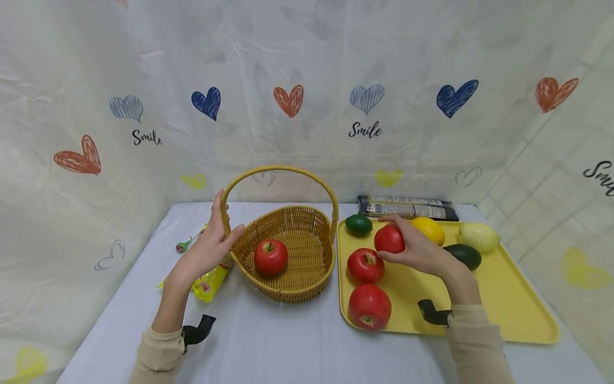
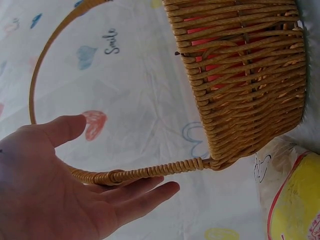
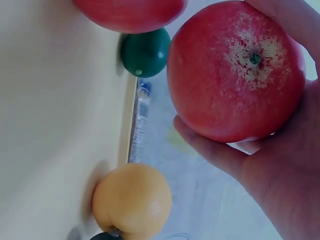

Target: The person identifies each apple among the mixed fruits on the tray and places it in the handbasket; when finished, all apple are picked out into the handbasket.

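My left hand [image 1: 208,248] is at the left side of the wicker basket's handle [image 1: 278,168], its fingers nearly straight behind the wrapped cane and its thumb apart, as the left wrist view shows. Inside the basket [image 1: 309,250] lies a red apple [image 1: 271,257]. Over the yellow tray [image 1: 508,298], my right hand [image 1: 424,250] grips another red apple [image 3: 235,75] between thumb and fingers, raised above the tray in the right wrist view. Two more red apples, one nearer the back [image 1: 366,265] and one at the front [image 1: 370,306], rest along the tray's left side.
On the tray are also a small green fruit [image 1: 358,225], a yellow fruit [image 1: 428,230], a pale green one [image 1: 479,237] and a dark green one [image 1: 463,256]. Dark packets [image 1: 408,208] lie behind it. A yellow bag [image 1: 211,282] and a lollipop [image 1: 182,247] lie left of the basket.
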Demonstrator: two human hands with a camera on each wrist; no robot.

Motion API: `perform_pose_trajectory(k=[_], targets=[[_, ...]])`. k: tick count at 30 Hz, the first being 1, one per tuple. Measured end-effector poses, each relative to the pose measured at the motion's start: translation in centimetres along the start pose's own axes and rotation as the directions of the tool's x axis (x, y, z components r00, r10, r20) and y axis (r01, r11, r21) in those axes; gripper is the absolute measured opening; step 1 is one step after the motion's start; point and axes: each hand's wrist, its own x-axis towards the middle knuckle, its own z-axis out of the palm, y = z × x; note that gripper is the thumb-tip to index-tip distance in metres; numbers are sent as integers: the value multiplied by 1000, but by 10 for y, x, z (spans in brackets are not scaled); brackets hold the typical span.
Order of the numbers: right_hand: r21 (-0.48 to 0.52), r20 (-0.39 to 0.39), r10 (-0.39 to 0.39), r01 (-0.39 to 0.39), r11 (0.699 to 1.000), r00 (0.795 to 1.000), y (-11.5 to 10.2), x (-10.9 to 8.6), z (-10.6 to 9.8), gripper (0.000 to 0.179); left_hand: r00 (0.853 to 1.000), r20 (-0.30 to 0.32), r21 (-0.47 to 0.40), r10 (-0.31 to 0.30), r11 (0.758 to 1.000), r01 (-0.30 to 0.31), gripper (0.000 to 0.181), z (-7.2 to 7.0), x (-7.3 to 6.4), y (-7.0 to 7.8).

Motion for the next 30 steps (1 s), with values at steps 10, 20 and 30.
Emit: perform_pose_trajectory(k=[10, 20, 30], targets=[[-95, -22, -65, 62, 993, 998, -16, 0, 5, 56, 1000, 0, 9, -4, 1000, 4, 93, -1, 1, 0], [-62, 3, -11, 11, 998, 1000, -34, -3, 7, 64, 1000, 4, 8, -2, 1000, 2, 92, 1, 0, -1], [-33, 91, 29, -26, 999, 995, -54, -6, 9, 74, 1000, -2, 17, -13, 1000, 13, 92, 0, 0, 0]])
